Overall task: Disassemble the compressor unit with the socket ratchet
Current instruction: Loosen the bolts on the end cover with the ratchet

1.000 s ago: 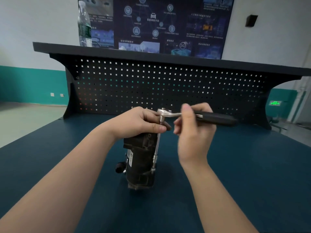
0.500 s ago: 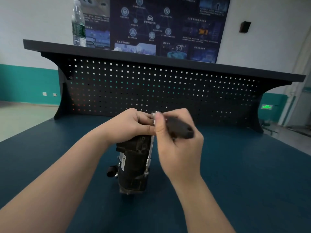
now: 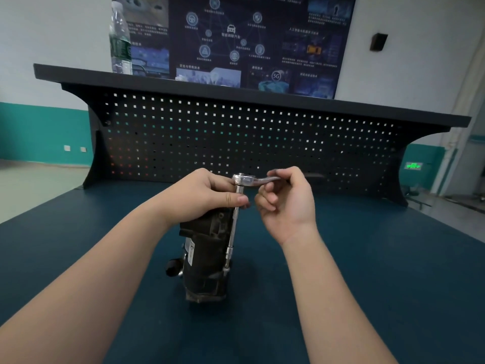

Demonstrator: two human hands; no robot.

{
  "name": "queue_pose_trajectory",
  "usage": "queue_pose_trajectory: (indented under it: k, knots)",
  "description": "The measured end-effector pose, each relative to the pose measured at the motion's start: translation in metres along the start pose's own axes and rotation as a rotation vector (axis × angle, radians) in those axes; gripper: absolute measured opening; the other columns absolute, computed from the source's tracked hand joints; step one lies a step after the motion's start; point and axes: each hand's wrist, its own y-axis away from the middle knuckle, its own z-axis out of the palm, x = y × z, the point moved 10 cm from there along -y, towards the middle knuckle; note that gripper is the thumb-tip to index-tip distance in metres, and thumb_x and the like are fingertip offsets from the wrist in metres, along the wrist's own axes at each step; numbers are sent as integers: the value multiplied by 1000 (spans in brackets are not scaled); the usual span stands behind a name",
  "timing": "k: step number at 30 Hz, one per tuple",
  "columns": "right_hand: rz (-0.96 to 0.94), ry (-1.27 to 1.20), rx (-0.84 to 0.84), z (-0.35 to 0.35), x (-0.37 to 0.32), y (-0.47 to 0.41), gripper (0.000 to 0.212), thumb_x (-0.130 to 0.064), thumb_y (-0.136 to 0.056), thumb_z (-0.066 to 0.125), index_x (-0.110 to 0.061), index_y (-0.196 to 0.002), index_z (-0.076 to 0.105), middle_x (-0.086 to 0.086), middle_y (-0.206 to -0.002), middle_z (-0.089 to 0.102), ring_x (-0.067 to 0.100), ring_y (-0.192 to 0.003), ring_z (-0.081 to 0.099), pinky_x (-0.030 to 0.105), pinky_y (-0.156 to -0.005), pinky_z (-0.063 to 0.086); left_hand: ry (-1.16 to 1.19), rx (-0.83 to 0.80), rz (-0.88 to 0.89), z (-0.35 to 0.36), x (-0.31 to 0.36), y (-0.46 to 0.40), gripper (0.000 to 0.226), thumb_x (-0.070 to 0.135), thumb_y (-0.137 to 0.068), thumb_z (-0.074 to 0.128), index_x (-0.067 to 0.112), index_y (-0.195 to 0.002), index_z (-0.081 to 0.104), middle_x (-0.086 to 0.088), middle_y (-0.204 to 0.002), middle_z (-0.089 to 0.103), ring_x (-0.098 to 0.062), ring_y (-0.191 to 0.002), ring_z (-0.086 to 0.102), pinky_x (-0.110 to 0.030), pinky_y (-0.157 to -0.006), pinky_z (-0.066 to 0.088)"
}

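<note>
A black compressor unit (image 3: 206, 261) stands upright on the dark blue bench top (image 3: 367, 271). The socket ratchet (image 3: 245, 179) has its chrome head above the unit, and its long extension bar (image 3: 232, 232) runs down the unit's right side to a bolt near the base. My left hand (image 3: 207, 195) grips the top of the unit, thumb pressed against the extension bar just under the ratchet head. My right hand (image 3: 286, 203) holds the ratchet handle, which points right and is mostly hidden behind its curled fingers.
A black perforated back panel (image 3: 236, 143) with a shelf on top closes the far side of the bench. A plastic water bottle (image 3: 120, 40) stands on the shelf at the left. Open floor lies beyond the bench's left edge.
My right hand has swung the ratchet handle from pointing toward me back out to the right. My left hand stays on the top of the unit.
</note>
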Motion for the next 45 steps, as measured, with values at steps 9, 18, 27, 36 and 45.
queue_pose_trajectory:
  k: [9,18,27,36,45]
  knots:
    - [-711,447,-28,19,-43,55,16,-19,-89,55,-16,-74,56,3,-53,57,15,-42,51,23,-43,39,-36,-77,-4,6,-2,-2,23,44,-74,77,31,-93,79,12,-111,72,-7,-110,65,-27,-97,47]
    - [-388,150,-11,4,-26,21,23,-10,-92,49,-12,-69,50,2,-49,50,11,-37,40,20,-38,30,-64,10,-10,2,1,-4,31,47,-66,79,24,-87,81,18,-110,72,-9,-108,65,-38,-104,46]
    - [-809,634,-60,27,-48,50,13,-17,-88,56,-20,-75,53,3,-57,56,17,-48,52,28,-48,43,-119,-65,-40,4,-3,-5,8,31,-84,74,35,-88,80,21,-108,71,-4,-103,66,-29,-96,48]
    - [-18,-137,-32,-3,5,-7,21,-10,-93,46,-7,-74,51,0,-51,44,7,-36,34,18,-34,26,-44,-38,-63,3,-4,-5,32,48,-64,76,27,-89,80,7,-111,73,-15,-107,67,-34,-100,51]
    - [-1130,1005,-233,60,-34,88,3,-18,-89,63,-18,-86,63,-4,-73,64,22,-61,64,40,-57,52,-136,-65,77,7,8,-5,19,38,-64,71,47,-48,65,26,-54,61,11,-52,54,-3,-56,39]
